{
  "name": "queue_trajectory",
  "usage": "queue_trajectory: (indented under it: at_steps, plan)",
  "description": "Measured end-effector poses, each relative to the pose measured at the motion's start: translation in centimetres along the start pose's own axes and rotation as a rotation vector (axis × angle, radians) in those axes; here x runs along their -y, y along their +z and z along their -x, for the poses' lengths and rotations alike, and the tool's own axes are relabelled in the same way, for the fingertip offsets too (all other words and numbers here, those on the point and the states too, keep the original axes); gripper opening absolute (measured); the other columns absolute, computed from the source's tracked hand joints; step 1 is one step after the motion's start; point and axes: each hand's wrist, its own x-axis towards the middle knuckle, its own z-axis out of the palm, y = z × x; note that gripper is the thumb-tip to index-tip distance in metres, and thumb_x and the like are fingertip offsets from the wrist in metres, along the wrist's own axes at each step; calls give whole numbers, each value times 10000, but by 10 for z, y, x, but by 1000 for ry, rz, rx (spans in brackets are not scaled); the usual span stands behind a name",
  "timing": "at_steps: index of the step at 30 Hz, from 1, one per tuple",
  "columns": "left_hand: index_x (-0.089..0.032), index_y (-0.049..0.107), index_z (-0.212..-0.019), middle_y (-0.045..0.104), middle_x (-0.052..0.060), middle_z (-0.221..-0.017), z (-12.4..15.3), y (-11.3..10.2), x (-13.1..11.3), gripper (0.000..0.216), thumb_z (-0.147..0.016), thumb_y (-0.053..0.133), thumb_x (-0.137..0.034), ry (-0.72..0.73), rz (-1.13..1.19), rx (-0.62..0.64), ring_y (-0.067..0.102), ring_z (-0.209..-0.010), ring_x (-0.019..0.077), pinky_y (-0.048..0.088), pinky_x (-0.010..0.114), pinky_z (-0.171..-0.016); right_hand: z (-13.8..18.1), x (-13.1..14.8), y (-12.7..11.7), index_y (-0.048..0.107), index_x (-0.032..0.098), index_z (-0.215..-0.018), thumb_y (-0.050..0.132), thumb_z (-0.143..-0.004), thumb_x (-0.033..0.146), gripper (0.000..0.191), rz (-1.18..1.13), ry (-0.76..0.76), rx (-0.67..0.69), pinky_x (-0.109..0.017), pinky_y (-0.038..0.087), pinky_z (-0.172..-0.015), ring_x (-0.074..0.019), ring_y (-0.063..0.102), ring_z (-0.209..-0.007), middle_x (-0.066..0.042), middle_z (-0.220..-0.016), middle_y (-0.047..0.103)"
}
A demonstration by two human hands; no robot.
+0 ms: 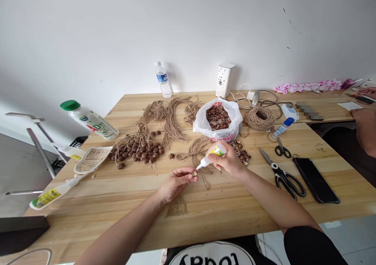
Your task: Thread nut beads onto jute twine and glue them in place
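My left hand (175,183) pinches a small brown nut shell (194,173) with jute twine hanging from it over the wooden table (117,202). My right hand (228,161) grips a small white glue bottle (212,155), its nozzle tip touching the shell. Just behind my hands lies a knotted jute cord piece (194,150) and a small cluster of loose shells (241,151).
A plastic bag of shells (219,120), a twine ball (260,118), strung shells (138,149) and cord bundles (167,118) lie behind. Scissors (283,175), a phone (315,179) sit right; another glue bottle (53,192), a woven piece (91,159) left. Another person's arm (364,128) is far right.
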Motion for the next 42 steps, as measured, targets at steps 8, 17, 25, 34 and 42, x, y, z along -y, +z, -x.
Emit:
queue_trajectory:
  at_steps: [8,17,25,34,42]
  plan:
    - [-134,726,-790,726,61,-749,1,1,0,230,-570,793,-131,-7,-37,18,661,-666,160,506,300,-713,-4,-8,-1,486,174,-724,750,-638,385,348,-37,77,-8,-167,302,-289,-50,396,-354,79,-521,473]
    - [-135,723,-788,726,58,-723,2,1,0,237,-564,800,-138,-33,-46,20,666,-662,161,506,290,-693,-4,-8,0,477,169,-718,758,-633,367,354,-72,106,20,-167,287,-283,-46,398,-356,68,-546,503]
    - [-143,726,-794,731,55,-738,2,0,1,241,-565,800,-141,-31,-27,20,669,-668,158,505,287,-705,-5,-8,-1,480,168,-706,763,-626,354,349,-68,134,23,-163,289,-280,-47,390,-329,83,-484,486]
    - [-149,731,-777,735,40,-743,1,2,-2,255,-538,817,-144,-17,0,-12,669,-648,147,507,271,-709,-3,-8,0,485,162,-720,766,-645,336,338,-129,180,76,-156,293,-283,-46,395,-332,82,-494,492]
    - [-136,729,-788,735,61,-761,0,0,1,243,-557,804,-128,-14,23,4,670,-667,154,511,283,-723,-6,-5,-9,564,170,-862,750,-669,366,332,-492,127,201,-196,457,-400,-89,539,-491,16,-668,605]
